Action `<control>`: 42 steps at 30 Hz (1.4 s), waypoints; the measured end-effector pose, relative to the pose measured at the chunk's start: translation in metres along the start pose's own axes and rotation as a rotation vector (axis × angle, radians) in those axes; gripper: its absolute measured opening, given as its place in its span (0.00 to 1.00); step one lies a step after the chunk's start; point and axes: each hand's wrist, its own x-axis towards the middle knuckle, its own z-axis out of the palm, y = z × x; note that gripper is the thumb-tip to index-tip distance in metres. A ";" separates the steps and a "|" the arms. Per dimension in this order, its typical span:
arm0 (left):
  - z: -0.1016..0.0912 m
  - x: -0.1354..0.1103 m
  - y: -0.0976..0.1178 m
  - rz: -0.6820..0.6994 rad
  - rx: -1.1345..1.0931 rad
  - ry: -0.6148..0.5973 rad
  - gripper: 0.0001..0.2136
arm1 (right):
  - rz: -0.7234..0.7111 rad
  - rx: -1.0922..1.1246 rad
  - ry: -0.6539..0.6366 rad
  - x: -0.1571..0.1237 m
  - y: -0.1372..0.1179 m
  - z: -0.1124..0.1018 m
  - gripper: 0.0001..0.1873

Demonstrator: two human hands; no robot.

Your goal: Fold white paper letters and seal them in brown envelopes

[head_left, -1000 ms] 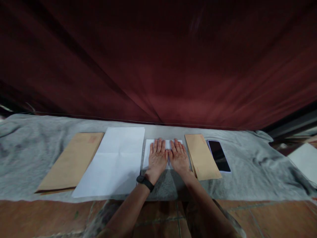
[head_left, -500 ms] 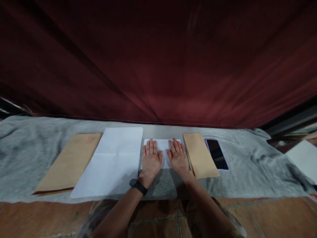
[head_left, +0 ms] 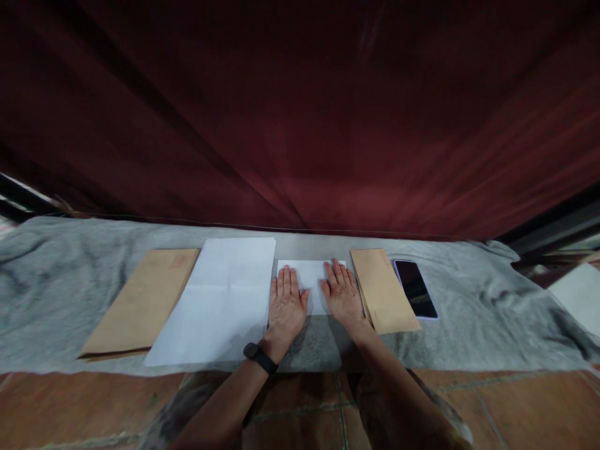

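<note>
A small folded-looking piece of white paper (head_left: 314,275) lies flat on the grey cloth in front of me. My left hand (head_left: 287,304) rests palm down over its left end, fingers stretched out. Over the right end lies my right hand (head_left: 342,297), also flat with its fingers extended. Left of my left hand are large white sheets (head_left: 220,306) with crossing creases. Just right of my right hand is a small stack of brown envelopes (head_left: 387,297). Parts of the small paper are hidden under both hands.
Large brown envelopes (head_left: 140,303) lie at the left. A phone (head_left: 416,290) with a pale purple edge sits beyond the small envelopes. Grey cloth (head_left: 487,312) covers the surface, a dark red curtain (head_left: 300,156) hangs behind, and tiled floor (head_left: 515,406) shows below.
The view has shifted slightly, so most things appear a little further right. My left hand sits slightly lower on the small paper, baring more of its upper left. Both hands stay flat.
</note>
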 end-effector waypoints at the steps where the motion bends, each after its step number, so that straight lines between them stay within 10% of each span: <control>1: -0.001 -0.002 0.000 -0.001 -0.003 0.003 0.30 | 0.001 0.000 -0.001 0.000 0.000 0.000 0.28; 10: -0.017 -0.029 0.015 0.229 0.002 -0.103 0.27 | 0.007 -0.007 -0.051 0.001 0.001 0.000 0.29; 42: -0.021 -0.054 0.009 0.349 0.085 -0.070 0.31 | 0.021 0.084 -0.040 0.009 0.003 -0.001 0.27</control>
